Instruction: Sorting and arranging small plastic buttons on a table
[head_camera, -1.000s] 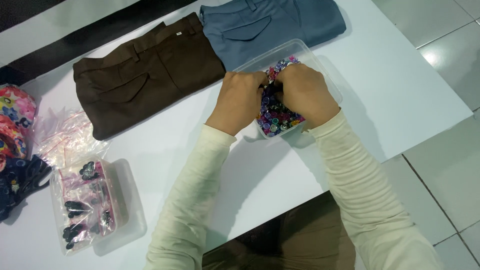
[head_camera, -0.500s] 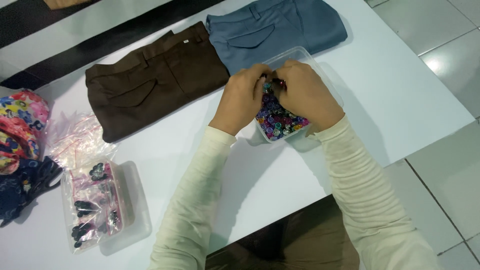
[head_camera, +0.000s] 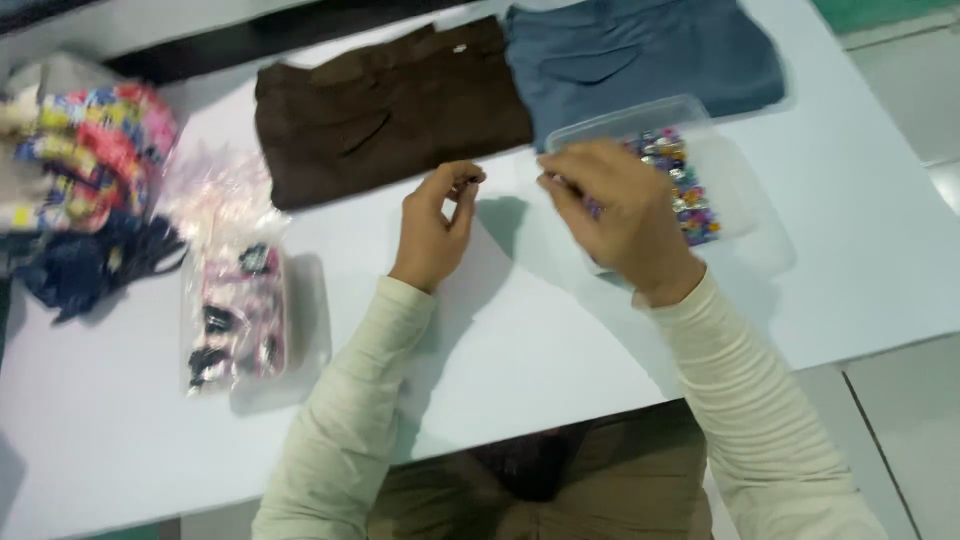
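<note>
The left hand (head_camera: 432, 228) has its grip nearly closed: thumb and forefinger pinch a small dark object (head_camera: 470, 181), too small to tell what it is, held just above the white table (head_camera: 560, 350). The right hand (head_camera: 618, 215) is loosely curled with its fingertips (head_camera: 552, 184) drawn narrow, as if nipping something tiny; whether anything sits between them cannot be told.

The right hand hovers over the near-left part of a clear rectangular plastic container (head_camera: 720, 165) filled with small multicoloured beads (head_camera: 685, 185), and hides part of them. The left hand is well to the left of the container, with bare table between the two hands.

Beyond the container, touching its far edge, lies a folded blue-grey pair of trousers (head_camera: 650, 50). Left of that, edge to edge with it, lies a folded dark brown pair of trousers (head_camera: 390, 110), just beyond the left hand.

Far to the left of the container sits a clear plastic bag of black and pink small items (head_camera: 235, 315), resting in a shallow clear tray (head_camera: 308, 320). A crumpled clear plastic wrapper (head_camera: 215, 190) lies behind it, and farther left a heap of bright patterned fabric (head_camera: 85, 150) sits over a dark navy cloth (head_camera: 90, 265) at the table's edge.

Both cream ribbed sleeves (head_camera: 750, 400) reach in from the near side of the table.
</note>
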